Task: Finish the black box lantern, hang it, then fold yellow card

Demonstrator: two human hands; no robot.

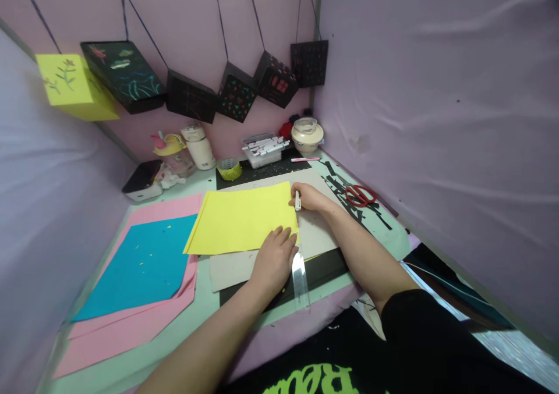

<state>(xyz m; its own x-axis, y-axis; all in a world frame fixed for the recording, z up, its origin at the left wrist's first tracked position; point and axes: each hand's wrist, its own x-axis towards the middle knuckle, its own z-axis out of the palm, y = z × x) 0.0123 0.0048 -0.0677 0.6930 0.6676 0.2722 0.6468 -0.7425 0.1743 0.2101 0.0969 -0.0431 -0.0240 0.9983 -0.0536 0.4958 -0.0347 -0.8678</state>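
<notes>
A yellow paper sheet [244, 216] lies on a grey board [321, 231] in the middle of the table. My left hand [274, 259] rests flat with fingers stretched on the sheet's near right corner, pressing on a clear ruler [300, 277] that runs along the sheet's right edge. My right hand [308, 197] is closed around a white pen [297, 201] at the sheet's far right corner, tip against the paper edge.
Blue paper [144, 263] on pink sheets [126, 330] lies to the left. Red scissors [360, 195] and black paper strips sit to the right. A tape roll [229, 169], marker box [264, 149], bowl [307, 135] and bottles stand at the back. Paper lanterns hang above.
</notes>
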